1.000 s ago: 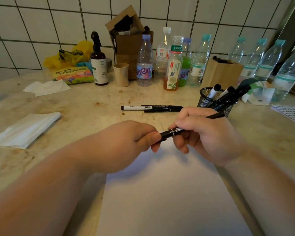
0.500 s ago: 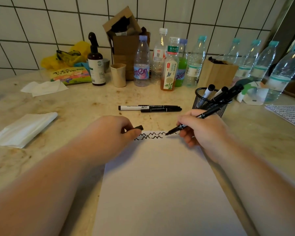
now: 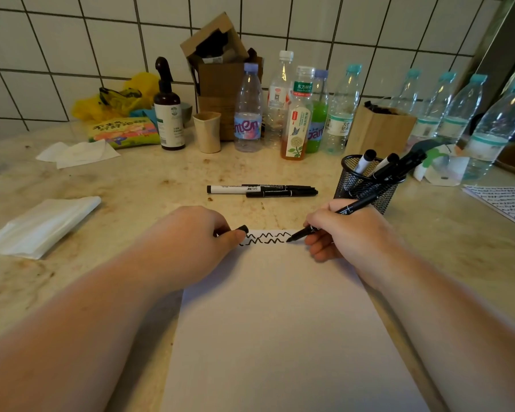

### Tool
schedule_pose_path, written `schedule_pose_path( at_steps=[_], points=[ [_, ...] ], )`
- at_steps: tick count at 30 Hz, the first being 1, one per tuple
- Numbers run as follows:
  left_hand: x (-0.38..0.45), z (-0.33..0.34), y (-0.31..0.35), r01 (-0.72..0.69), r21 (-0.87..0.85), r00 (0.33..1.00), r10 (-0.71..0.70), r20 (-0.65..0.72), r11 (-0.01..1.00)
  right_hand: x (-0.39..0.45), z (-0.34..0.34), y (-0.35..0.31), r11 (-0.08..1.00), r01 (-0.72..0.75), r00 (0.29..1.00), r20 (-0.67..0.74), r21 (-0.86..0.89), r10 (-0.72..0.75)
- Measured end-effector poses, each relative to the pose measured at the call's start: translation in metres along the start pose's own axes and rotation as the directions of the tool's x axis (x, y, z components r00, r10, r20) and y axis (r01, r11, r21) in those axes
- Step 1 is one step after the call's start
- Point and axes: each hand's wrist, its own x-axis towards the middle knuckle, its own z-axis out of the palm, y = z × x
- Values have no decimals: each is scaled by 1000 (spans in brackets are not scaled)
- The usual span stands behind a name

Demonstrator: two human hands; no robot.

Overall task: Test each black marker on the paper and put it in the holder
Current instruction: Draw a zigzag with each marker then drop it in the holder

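Observation:
My right hand (image 3: pixel 347 233) grips an uncapped black marker (image 3: pixel 336 217), its tip touching the top edge of the white paper (image 3: pixel 280 322). Two rows of black zigzag (image 3: pixel 265 237) run across that edge. My left hand (image 3: pixel 199 236) pinches the marker's black cap (image 3: pixel 242 228) and rests on the paper's top left corner. Beyond the paper lie loose markers (image 3: pixel 262 190), one with a white barrel. The black mesh holder (image 3: pixel 366 185) stands behind my right hand with several markers in it.
Bottles (image 3: pixel 298 114), a beige cup (image 3: pixel 207 130), a brown spray bottle (image 3: pixel 168 111) and cardboard boxes (image 3: pixel 220 72) line the tiled wall. White tissues (image 3: pixel 36 224) lie at the left. A scribbled sheet (image 3: pixel 506 203) lies at the right edge.
The marker was pulled apart from its cap, then a first zigzag row was drawn. Now a second row sits under it, with the tip at its right end.

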Motion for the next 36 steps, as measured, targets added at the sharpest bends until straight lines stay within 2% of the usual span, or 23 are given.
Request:
schedule_pose_path(
  at_steps=[36],
  points=[
    [-3,-2,1,22,-39,999,-21,25,999,10,-10,6,997,-79,991,-110,3,79]
  ],
)
